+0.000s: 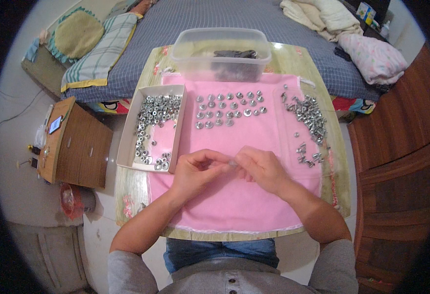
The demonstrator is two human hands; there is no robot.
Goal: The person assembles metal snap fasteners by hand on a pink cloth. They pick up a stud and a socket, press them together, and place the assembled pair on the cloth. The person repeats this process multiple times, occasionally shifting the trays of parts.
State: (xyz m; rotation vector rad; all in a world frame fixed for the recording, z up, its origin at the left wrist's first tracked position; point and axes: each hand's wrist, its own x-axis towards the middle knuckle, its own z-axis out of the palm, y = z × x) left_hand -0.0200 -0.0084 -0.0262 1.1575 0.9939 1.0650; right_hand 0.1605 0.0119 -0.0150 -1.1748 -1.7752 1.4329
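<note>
My left hand is closed in a pinch, with a small silvery metal fastener at its fingertips. Against it, my right hand is closed with curled fingers; what it grips there is mostly hidden. Both meet low over a pink cloth. Beyond them stand several rows of flanged metal fasteners. To the left, a white open box holds many loose round metal nuts. On the right, small metal screws lie heaped in a shallow clear tray.
A translucent plastic tub with dark contents stands at the table's far side. Behind the table is a bed with a blue checked cover. A wooden cabinet stands left, brown wooden panels right.
</note>
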